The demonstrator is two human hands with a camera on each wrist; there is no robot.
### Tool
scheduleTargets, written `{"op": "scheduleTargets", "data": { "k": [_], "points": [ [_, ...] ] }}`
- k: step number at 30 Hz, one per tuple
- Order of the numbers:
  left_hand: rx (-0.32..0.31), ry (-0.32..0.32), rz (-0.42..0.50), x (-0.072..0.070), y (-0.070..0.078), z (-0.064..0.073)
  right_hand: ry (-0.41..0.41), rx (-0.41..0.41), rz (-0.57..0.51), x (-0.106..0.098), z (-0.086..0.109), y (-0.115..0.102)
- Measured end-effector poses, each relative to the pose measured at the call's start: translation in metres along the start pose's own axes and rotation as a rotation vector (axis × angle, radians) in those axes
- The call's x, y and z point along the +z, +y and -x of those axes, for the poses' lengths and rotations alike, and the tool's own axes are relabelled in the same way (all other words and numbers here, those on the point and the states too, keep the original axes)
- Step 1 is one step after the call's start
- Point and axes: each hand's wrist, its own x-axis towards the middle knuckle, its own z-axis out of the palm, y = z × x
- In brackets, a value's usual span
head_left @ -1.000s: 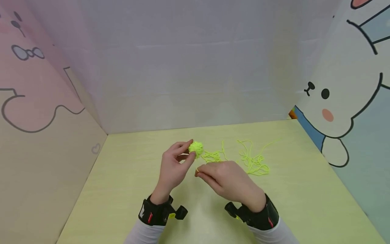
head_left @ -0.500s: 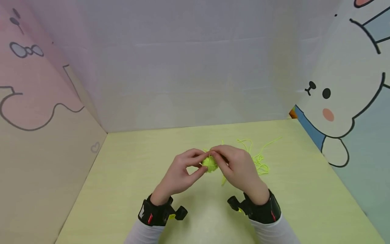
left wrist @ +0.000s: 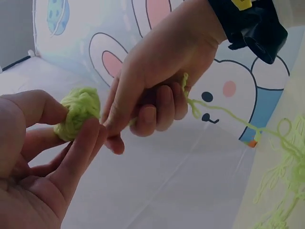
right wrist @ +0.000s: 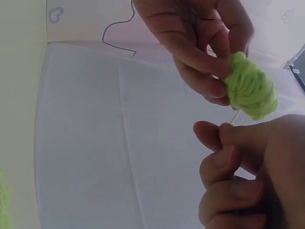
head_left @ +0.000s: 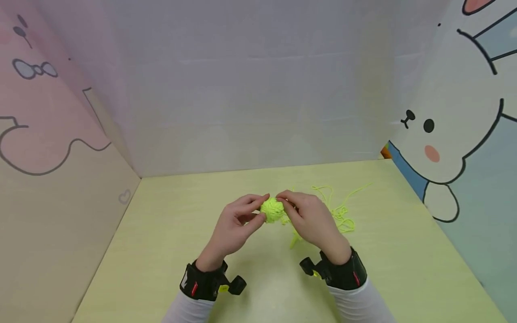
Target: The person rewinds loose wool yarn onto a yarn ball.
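Note:
A small ball of neon yellow-green yarn (head_left: 272,210) is pinched between the thumb and fingers of my left hand (head_left: 234,224), raised above the table. Close on its right, my right hand (head_left: 313,220) pinches the yarn strand (right wrist: 235,117) that comes off the ball; its other fingers are curled in. In the left wrist view the strand passes through the right hand, and a loose length of yarn (left wrist: 224,112) trails from its far side. That length runs down to the tangled yarn (head_left: 343,220) lying on the table.
The pale yellow table (head_left: 181,269) stretches out around both hands. A whitish sheet (head_left: 258,98) forms the back wall. Printed panels stand at both sides, with a bunny drawing (head_left: 456,130) on the right one. Both wrists wear black camera straps (head_left: 203,280).
The right hand has risen from below the ball to its upper right side. The yarn ball and left hand shifted right and down, then slightly back left; the ball has turned.

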Motion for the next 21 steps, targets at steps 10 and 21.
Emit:
{"op": "scheduleTargets", "data": {
  "k": [10,21],
  "points": [
    [-0.162,0.325,0.254,-0.005,-0.007,0.000,-0.196,-0.026,0.054,0.019,0.001,-0.014],
    [-0.207,0.409,0.331,-0.005,-0.007,-0.003,-0.286,-0.038,0.087,0.018,0.004,-0.025]
  ]
}}
